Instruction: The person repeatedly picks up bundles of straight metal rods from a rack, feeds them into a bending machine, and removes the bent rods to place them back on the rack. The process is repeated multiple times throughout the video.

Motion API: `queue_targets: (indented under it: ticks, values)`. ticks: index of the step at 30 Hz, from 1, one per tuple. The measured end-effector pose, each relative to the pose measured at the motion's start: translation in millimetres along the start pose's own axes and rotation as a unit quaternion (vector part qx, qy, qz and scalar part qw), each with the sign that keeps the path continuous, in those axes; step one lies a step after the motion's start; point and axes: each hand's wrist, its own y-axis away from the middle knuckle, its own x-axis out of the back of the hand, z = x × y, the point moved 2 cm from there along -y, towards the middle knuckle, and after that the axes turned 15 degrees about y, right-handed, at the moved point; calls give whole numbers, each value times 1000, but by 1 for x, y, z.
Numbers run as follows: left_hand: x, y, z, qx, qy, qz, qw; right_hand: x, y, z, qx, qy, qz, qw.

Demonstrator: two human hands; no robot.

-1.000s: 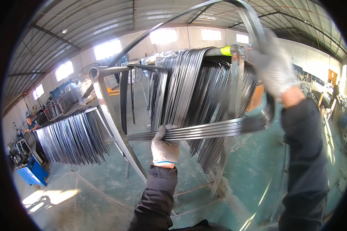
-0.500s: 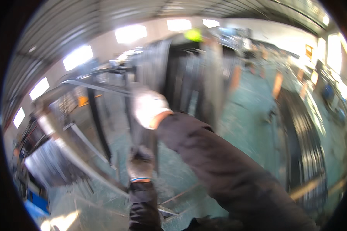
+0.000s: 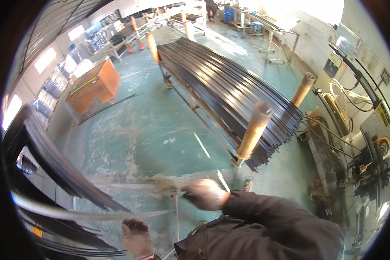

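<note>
My right hand (image 3: 205,194), in a pale work glove with dark fingertips, is held out over the floor, fingers loosely bent and apart with nothing visible in them. It is beside the end of a grey metal frame (image 3: 176,208). Lower and to the left, my gloved left hand (image 3: 137,239) is near the frame's curved rail; its fingers are mostly hidden, so I cannot tell whether it holds anything. Long dark strips (image 3: 69,173) lie along the frame at the left, their ends close to my left hand.
A rack of long dark metal profiles (image 3: 221,82) stands ahead, with wrapped upright posts (image 3: 254,130) at its corners. Machinery with cables and rollers (image 3: 379,147) lines the right wall. A wooden desk (image 3: 95,84) stands at the left. A person (image 3: 211,8) is far off.
The view has swung to the right, bringing the profile rack and machinery nearer. My right hand, earlier raised against the dark strips, is now lower and away from them. My left hand is lower in view.
</note>
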Motion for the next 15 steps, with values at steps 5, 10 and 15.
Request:
queue_targets:
  ticks: [5, 10, 15]
  values:
    - [-47, -113, -230, -147, -489, -3, 860, 90, 146, 256, -315, 66, 308, 895]
    - [-101, -223, -432, -27, -631, -88, 771, 121, 186, 479, -541, 187, 107, 813]
    - [-102, -288, -579, -11, -699, -199, 687, 135, 158, 579, -548, 244, -19, 800]
